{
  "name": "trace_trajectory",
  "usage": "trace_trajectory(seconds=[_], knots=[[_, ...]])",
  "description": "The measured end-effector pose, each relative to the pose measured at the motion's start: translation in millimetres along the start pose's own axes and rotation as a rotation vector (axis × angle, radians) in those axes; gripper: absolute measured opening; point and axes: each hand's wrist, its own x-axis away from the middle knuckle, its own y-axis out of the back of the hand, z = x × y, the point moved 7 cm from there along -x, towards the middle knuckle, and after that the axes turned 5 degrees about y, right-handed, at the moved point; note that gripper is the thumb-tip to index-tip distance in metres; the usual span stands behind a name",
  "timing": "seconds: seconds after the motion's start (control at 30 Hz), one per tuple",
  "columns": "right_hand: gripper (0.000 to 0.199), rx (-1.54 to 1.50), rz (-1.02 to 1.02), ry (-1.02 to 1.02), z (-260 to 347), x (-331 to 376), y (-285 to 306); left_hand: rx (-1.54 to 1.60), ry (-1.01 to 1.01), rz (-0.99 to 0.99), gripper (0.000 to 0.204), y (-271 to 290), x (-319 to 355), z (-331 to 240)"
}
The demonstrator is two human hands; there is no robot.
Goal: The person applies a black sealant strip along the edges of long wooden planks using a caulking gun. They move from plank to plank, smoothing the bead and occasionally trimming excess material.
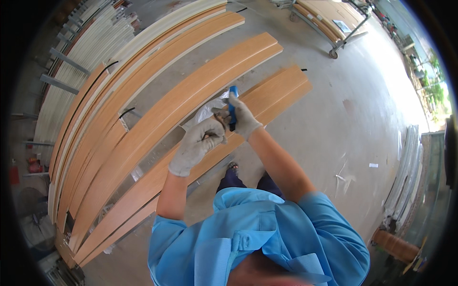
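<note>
Both my hands wear grey-white work gloves and meet above the wood-coloured panels. My right hand (244, 117) is closed around a slim blue hand-held tool (233, 110), held upright; its exact kind is hard to make out. Close beside it, my left hand (196, 144) has its fingers curled in, touching or nearly touching the right fingers. Something small and brownish shows at the left fingertips, too unclear to name. Behind the hands, crumpled clear plastic film (205, 112) lies between a long wood-grain panel (191, 86) and the nearer panel (281, 90).
More long wood-grain and white profiles (157, 52) lie side by side to the left, beside a rack with metal arms (59, 84). A wheeled cart (334, 50) carrying boards stands at the far right. Wrapped profiles (403, 176) and a brown roll (396, 245) sit along the right.
</note>
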Motion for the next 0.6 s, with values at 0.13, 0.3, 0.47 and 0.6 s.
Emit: trace_trajectory(seconds=[0.13, 0.3, 0.47, 0.6], knots=[[0.049, 0.789, 0.085, 0.232, 25.1, -3.2, 3.1, -0.037, -0.116, -0.251, 0.005, 13.6, 12.5, -3.2], [0.03, 0.247, 0.336, -0.278, 3.5, -3.5, 4.8, -0.358, -0.065, -0.36, 0.007, -10.7, 27.4, -8.6], [0.032, -0.129, 0.109, -0.169, 75.0, -50.3, -7.5, -0.539, 0.104, -0.619, 0.005, -22.1, 13.3, -1.7], [0.031, 0.03, 0.616, -0.03, 167.8, -0.3, 36.6, -0.534, 0.021, -0.701, 0.006, -22.2, -18.7, 13.1]])
